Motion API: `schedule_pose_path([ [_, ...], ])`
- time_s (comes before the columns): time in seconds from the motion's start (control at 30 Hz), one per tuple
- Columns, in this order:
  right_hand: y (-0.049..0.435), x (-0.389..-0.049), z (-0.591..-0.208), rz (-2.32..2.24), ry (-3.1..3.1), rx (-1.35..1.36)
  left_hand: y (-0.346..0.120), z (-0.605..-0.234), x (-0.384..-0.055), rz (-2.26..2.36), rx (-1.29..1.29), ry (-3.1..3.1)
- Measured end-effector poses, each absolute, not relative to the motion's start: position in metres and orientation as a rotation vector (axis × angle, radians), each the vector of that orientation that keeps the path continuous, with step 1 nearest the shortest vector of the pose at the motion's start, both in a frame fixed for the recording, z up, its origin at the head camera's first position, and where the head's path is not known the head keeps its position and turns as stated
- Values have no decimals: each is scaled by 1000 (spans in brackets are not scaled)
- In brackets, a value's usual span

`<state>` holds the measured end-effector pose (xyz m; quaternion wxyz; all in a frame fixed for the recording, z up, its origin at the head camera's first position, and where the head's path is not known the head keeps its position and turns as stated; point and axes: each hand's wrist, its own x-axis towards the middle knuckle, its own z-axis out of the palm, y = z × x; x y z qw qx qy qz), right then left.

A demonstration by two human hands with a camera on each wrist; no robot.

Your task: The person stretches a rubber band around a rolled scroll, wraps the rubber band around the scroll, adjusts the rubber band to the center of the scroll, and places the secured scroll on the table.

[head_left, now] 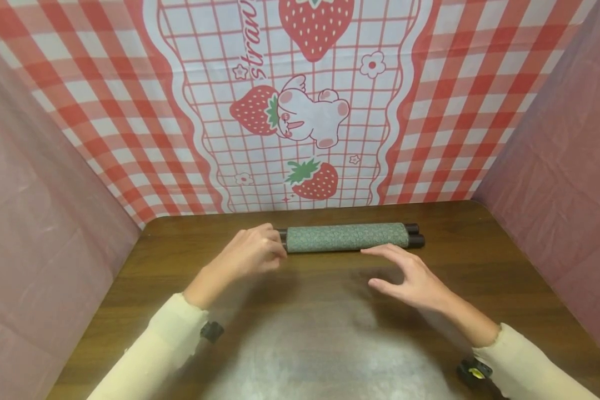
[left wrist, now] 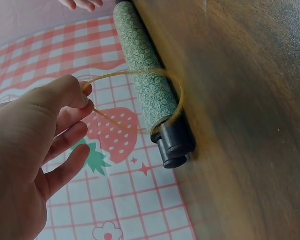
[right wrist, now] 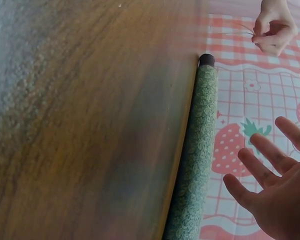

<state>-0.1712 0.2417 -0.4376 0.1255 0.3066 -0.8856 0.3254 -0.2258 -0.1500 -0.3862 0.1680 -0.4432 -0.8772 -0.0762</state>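
A rolled scroll (head_left: 347, 238) with green patterned backing and dark rod ends lies crosswise near the table's back. Thumb and forefinger of my left hand (head_left: 254, 249) pinch a thin yellowish rubber band (left wrist: 181, 92) close to the scroll's left end. In the left wrist view the band's loop overlaps the dark rod ends (left wrist: 176, 142); whether it passes around them I cannot tell. My right hand (head_left: 410, 278) hovers by the right part of the scroll, fingers spread and thumb apart, holding nothing. From the right wrist view, its fingers (right wrist: 265, 170) look relaxed, away from the scroll.
The brown wooden table (head_left: 290, 333) has a shiny surface. Behind it hangs a red-and-white checked cloth (head_left: 440, 111) with strawberry prints. Pinkish sheets (head_left: 35, 211) enclose the left and right sides.
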Motion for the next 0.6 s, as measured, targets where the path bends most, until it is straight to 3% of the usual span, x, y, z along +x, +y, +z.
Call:
schedule_pose_path([
  [0.6,246,-176,-438,1113,-2544,888,-154,-381,-231,-233,-1231,-2391],
])
